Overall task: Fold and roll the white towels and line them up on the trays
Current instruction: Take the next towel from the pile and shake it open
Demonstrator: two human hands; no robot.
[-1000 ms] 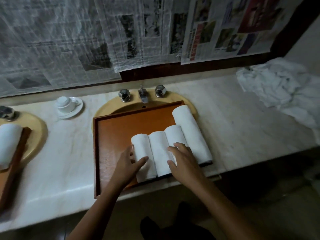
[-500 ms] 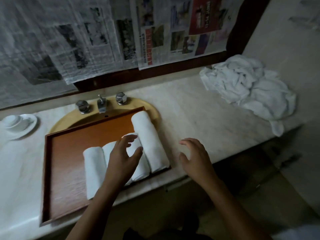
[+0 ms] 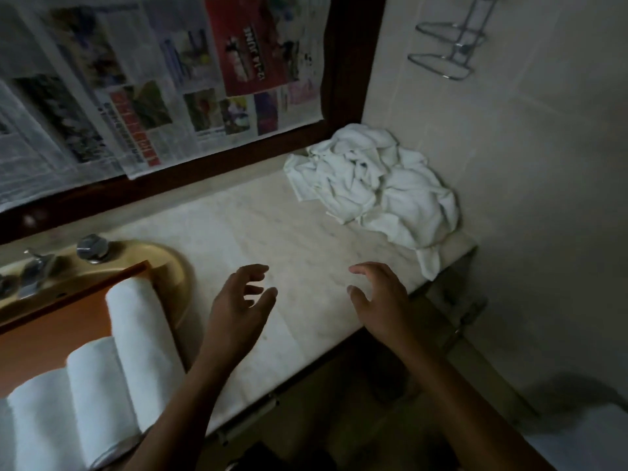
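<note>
Your left hand [image 3: 239,302]: held over the counter [image 3: 289,232], fingers spread and loosely curled, holding nothing. Your right hand [image 3: 380,300]: beside it in the same pose, near the counter's front edge, also holding nothing. Rolled towels [image 3: 98,375]: side by side on the tray [image 3: 51,334], lower left. Loose towels [image 3: 373,185]: heaped in the counter's far right corner.

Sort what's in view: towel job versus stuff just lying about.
Job: rolled towels, wooden tray, heap of loose towels, left hand and right hand, both empty.
Lying about: newspaper, tap handle, yellow basin, wall rack.
</note>
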